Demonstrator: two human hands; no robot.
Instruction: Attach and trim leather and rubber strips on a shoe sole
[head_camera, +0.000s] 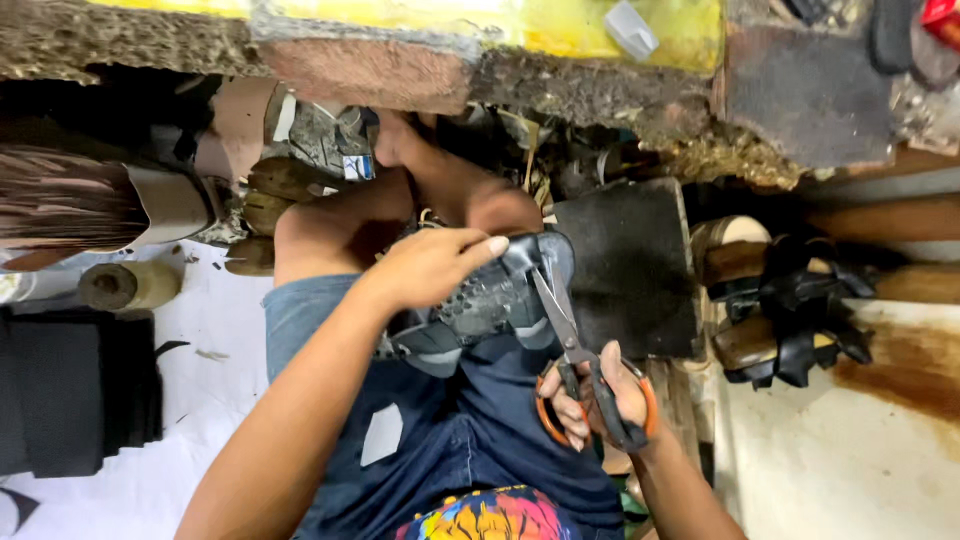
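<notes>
A brush (70, 205) lies far left. My left hand (425, 268) grips the shoe upper (490, 300) on my lap. My right hand (600, 395) clasps the scissors (575, 350), blades at the upper's edge. Sandals (790, 310) sit right.

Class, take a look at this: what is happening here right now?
A seated person is trimming a dark shoe upper on their lap. The left hand steadies it from above, while the right hand works orange-handled scissors, blades at the piece's edge. A dark mat lies just beyond, and finished black sandals on lasts sit to the right.
</notes>
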